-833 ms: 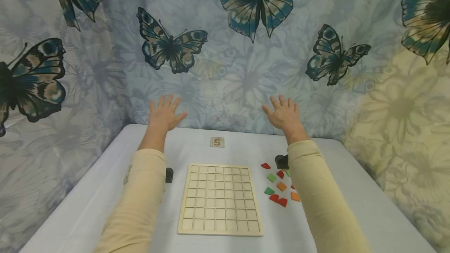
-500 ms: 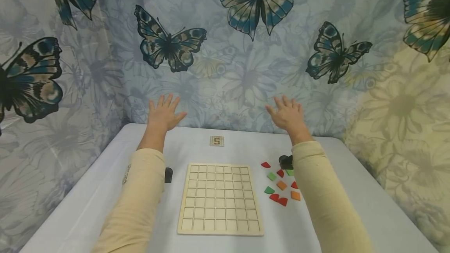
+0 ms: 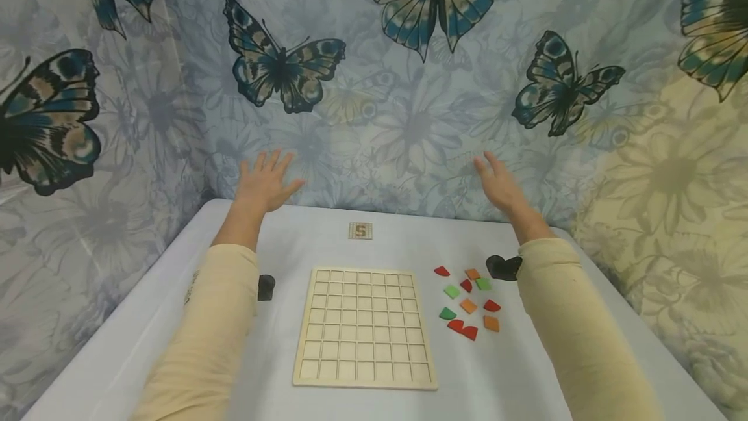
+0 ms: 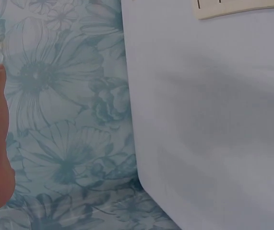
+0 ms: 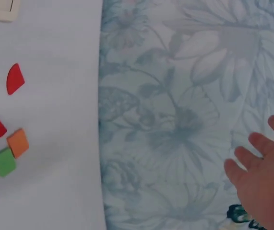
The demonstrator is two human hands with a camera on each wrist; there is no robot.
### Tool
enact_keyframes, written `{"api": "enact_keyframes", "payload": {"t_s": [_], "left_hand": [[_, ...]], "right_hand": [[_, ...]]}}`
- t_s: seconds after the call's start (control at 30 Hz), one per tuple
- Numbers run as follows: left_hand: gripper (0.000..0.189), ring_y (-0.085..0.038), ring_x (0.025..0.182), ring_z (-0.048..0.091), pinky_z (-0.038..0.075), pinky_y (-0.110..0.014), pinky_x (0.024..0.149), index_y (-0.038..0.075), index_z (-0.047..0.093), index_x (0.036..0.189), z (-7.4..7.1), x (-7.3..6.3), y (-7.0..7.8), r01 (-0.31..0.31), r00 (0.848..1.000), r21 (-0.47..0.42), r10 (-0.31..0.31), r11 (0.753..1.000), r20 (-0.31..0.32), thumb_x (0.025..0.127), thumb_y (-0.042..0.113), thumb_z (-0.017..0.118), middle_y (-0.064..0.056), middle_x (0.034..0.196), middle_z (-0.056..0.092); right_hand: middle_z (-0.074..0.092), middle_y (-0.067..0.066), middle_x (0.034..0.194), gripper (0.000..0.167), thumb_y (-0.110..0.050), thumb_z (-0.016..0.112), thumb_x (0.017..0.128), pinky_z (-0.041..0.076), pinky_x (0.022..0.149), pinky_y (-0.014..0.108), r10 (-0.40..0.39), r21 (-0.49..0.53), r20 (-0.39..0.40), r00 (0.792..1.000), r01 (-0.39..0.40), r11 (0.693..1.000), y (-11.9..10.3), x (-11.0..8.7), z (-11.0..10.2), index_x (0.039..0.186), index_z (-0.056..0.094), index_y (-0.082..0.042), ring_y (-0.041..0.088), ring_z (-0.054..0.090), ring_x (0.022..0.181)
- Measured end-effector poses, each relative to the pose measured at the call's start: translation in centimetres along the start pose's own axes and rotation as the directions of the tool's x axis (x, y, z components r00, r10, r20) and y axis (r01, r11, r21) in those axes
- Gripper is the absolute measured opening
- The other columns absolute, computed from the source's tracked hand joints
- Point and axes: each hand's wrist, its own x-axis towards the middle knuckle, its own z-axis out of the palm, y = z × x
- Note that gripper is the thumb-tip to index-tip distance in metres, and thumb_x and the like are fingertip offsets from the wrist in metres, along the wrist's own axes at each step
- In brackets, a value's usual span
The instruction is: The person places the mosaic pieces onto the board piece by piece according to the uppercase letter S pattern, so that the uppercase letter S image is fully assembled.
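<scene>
My left hand [image 3: 261, 182] is raised over the far left of the table with its fingers spread and nothing in it. My right hand [image 3: 499, 182] is held up over the far right, turned partly edge-on, also holding nothing. Between the forearms lies a pale wooden grid board [image 3: 365, 329] with square cells. To its right, several small flat pieces are scattered: red quarter-round ones [image 3: 492, 305], orange squares [image 3: 468, 306], light green squares [image 3: 452, 292] and a darker green quarter-round [image 3: 447, 313]. In the right wrist view the fingers [image 5: 244, 155] are loosely extended.
A small square tag with an "S"-like mark [image 3: 360, 231] lies near the table's back edge. The white table [image 3: 403, 245] is backed by a butterfly-printed cloth [image 3: 409, 128]. Black wrist-camera mounts [image 3: 504, 267] stick out from both sleeves.
My right hand has moved right and rotated more edge-on, uncovering pieces beneath the forearm. My left hand has shifted slightly left. The board and pieces stay in place.
</scene>
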Motion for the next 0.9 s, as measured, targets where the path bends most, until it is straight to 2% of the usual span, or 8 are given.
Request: {"api": "enact_keyframes", "payload": {"t_s": [0.1,0.17,0.3,0.47,0.6,0.67,0.8,0.9], "left_hand": [[0.071,-0.04,0.142,-0.005,-0.005,-0.064,0.106,0.01,0.005,0.154,-0.1,-0.2,-0.6,-0.004,1.0,-0.031,0.004,1.0,0.0,0.102,0.051,0.029,-0.018,0.157,-0.001],[0.071,-0.039,0.142,-0.006,-0.005,-0.064,0.106,0.01,0.004,0.154,-0.2,-0.4,-0.9,-0.009,1.0,-0.054,0.009,0.998,0.001,0.102,0.051,0.029,-0.018,0.157,-0.003],[0.072,-0.039,0.141,-0.008,-0.007,-0.065,0.105,0.011,0.003,0.154,-0.3,-0.5,-1.4,-0.032,0.999,-0.101,0.032,0.994,-0.007,0.101,0.052,0.028,-0.018,0.157,-0.005],[0.073,-0.039,0.142,-0.008,-0.008,-0.064,0.105,0.011,0.003,0.155,-0.5,-0.6,-1.4,-0.07,0.997,-0.153,0.066,0.986,-0.031,0.101,0.053,0.029,-0.017,0.158,-0.006],[0.072,-0.039,0.141,-0.008,-0.01,-0.064,0.104,0.012,0.003,0.155,-0.4,-0.7,-1.4,-0.098,0.995,-0.197,0.092,0.975,-0.043,0.101,0.052,0.031,-0.017,0.158,-0.006],[0.073,-0.039,0.141,-0.008,-0.01,-0.065,0.104,0.012,0.002,0.155,-0.3,-0.7,-1.4,-0.117,0.993,-0.217,0.109,0.969,-0.05,0.101,0.052,0.03,-0.017,0.158,-0.005],[0.074,-0.041,0.141,-0.006,-0.007,-0.066,0.104,0.01,0.003,0.154,0.2,-0.9,-1.3,-0.173,0.984,-0.244,0.158,0.954,-0.078,0.101,0.054,0.029,-0.019,0.157,-0.002],[0.074,-0.041,0.141,-0.003,-0.005,-0.066,0.104,0.009,0.006,0.154,0.8,-1.0,-1.0,-0.22,0.974,-0.259,0.2,0.94,-0.104,0.101,0.053,0.03,-0.019,0.157,0.001]], "right_hand": [[0.004,0.025,0.155,0.073,-0.052,0.014,0.102,0.007,0.11,0.057,0.036,0.123,0.002,0.999,-0.036,0.992,1.1,-0.3,-0.6,0.152,0.001,0.0,0.044,0.004,0.14],[0.004,0.025,0.155,0.074,-0.052,0.013,0.101,0.009,0.111,0.055,0.047,0.231,0.008,0.999,-0.048,0.972,2.0,-0.4,-0.9,0.152,0.001,0.0,0.043,0.005,0.14],[0.006,0.025,0.155,0.073,-0.052,0.014,0.101,0.014,0.111,0.051,0.066,0.439,0.064,0.996,-0.087,0.894,3.9,-0.9,-1.3,0.152,-0.002,-0.002,0.043,0.01,0.14],[0.005,0.024,0.155,0.079,-0.058,0.015,0.098,0.017,0.111,0.047,0.066,0.567,0.157,0.985,-0.144,0.811,6.0,-1.9,-1.9,0.153,-0.001,-0.003,0.04,0.01,0.141],[0.002,0.022,0.156,0.083,-0.061,0.021,0.095,0.021,0.111,0.041,0.054,0.671,0.23,0.972,-0.198,0.714,7.5,-2.9,-2.1,0.153,-0.001,-0.007,0.036,0.009,0.142],[0.006,0.02,0.157,0.083,-0.061,0.023,0.095,0.028,0.109,0.036,0.034,0.717,0.255,0.966,-0.213,0.663,8.3,-3.5,-2.0,0.153,-0.002,-0.007,0.032,0.017,0.141],[0.045,0.006,0.139,0.084,-0.057,0.027,0.097,0.044,0.096,0.029,-0.027,0.796,0.274,0.961,-0.211,0.567,9.9,-4.6,-1.5,0.152,-0.006,-0.003,0.014,0.048,0.121],[0.059,-0.008,0.116,0.084,-0.052,0.029,0.099,0.048,0.09,0.029,-0.076,0.85,0.28,0.957,-0.21,0.483,10.9,-5.3,-0.8,0.149,-0.01,0.002,0.008,0.059,0.104]]}}
